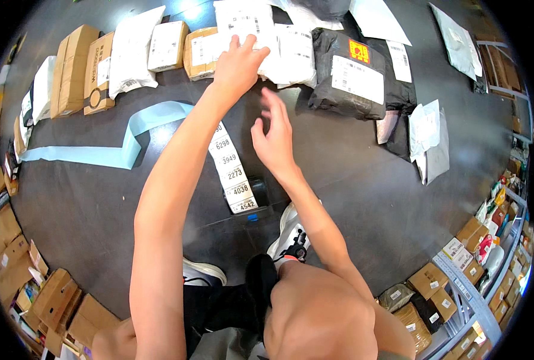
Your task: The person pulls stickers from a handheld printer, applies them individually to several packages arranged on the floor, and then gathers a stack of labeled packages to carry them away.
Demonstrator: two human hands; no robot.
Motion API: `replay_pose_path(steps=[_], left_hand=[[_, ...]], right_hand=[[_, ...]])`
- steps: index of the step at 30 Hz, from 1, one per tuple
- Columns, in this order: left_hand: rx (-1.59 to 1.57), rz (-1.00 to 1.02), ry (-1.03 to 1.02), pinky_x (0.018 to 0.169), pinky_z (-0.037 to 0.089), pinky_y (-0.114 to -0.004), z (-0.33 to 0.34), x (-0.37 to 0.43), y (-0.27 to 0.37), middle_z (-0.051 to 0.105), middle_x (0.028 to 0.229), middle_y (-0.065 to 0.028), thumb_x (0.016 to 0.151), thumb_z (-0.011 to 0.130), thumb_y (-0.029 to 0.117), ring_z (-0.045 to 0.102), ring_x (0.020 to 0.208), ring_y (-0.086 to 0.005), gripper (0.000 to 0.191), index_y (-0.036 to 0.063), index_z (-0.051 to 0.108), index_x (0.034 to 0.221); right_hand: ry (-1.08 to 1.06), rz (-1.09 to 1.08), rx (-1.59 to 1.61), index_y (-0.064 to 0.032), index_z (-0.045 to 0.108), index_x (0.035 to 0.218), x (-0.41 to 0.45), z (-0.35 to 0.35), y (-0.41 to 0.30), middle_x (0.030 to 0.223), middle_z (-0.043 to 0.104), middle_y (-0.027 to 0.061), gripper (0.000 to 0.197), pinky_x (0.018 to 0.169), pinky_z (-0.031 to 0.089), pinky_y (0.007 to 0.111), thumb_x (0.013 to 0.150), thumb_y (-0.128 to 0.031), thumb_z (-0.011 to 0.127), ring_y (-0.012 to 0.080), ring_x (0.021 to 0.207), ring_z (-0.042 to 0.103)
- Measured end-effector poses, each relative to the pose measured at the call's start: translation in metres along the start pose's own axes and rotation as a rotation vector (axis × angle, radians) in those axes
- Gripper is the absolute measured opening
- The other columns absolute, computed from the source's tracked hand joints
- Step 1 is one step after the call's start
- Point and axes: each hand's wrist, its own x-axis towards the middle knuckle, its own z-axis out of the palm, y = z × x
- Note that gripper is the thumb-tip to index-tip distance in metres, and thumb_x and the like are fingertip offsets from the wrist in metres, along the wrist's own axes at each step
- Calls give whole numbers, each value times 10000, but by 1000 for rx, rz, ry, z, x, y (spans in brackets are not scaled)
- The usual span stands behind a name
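Parcels lie in a curved row on the dark floor before me. My left hand (241, 60) rests with spread fingers on a white plastic mailer (244, 20) bearing a printed label, beside a small brown carton (200, 45). Just below the row, my right hand (273, 130) hovers over the floor, fingers apart, slightly blurred, holding nothing. Between my arms a strip of numbered white labels (234, 173) runs out of a small black device (258, 191). Its pale blue backing ribbon (159, 118) curls off to the left, partly behind my left forearm.
Right of my hands lies a black plastic parcel (350, 74), with grey mailers (428, 135) beyond. Brown cartons (75, 69) stand to the left. Metal shelving (467, 292) with parcels is at lower right, and open cardboard boxes (55, 297) are at lower left. My shoes (289, 229) are close below.
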Motion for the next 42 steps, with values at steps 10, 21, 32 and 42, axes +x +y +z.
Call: replay_pose_path(steps=[10,21,32,42], left_hand=[[-13,-114,-142,834,560,-476,-17,11,16,526,1232,-78,728,789,231,454,1280,-432,391,191,651,1091],[-394,115,46,945,436,-457,-51,-118,-47,572,1199,-178,771,640,227,541,1112,-359,486,115,573,1239],[-409,15,-367,775,517,-422,-84,-193,-35,687,894,-95,719,617,6,663,871,-309,329,127,668,1021],[90,-102,-480,892,446,-443,-95,-162,-92,570,1172,-147,709,608,108,550,1073,-334,560,135,564,1267]], right_hand=[[-388,-326,-406,-73,534,1262,-20,48,43,1315,483,166,496,947,420,490,797,-123,701,382,1217,420],[-624,-57,55,-48,602,909,-2,38,45,907,587,101,181,813,465,349,757,-7,692,268,884,565],[-563,-150,78,-48,544,777,-23,-14,-8,1039,632,75,171,882,449,346,728,-12,705,253,1041,574],[-53,142,158,-38,643,1034,-20,-64,16,1155,626,124,222,866,498,333,817,5,635,249,1061,617]])
